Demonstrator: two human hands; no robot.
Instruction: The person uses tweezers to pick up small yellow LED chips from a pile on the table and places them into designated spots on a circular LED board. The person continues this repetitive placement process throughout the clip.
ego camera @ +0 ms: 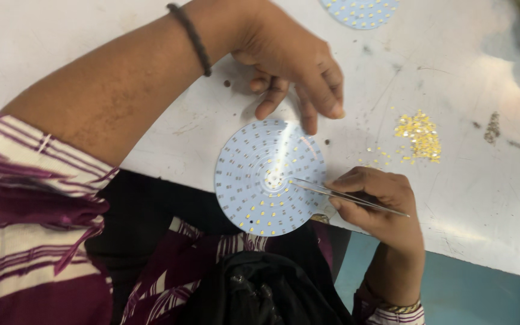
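left hand [290,57] fingertips pin the disc [260,180] steady on the bench [482,180]; right hand [374,198] grip pinches tweezers [332,192] over its pads, chips [419,135] piled near.

- left hand [290,57]: bare, with a thin dark braided band around the wrist.
- left sleeve: short, maroon and cream stripes, some thin purple lines.
- right hand [377,201]: bare, with a striped maroon and cream cuff at the wrist, edged by a narrow gold patterned band.
- lap: the same striped cloth, over black fabric.
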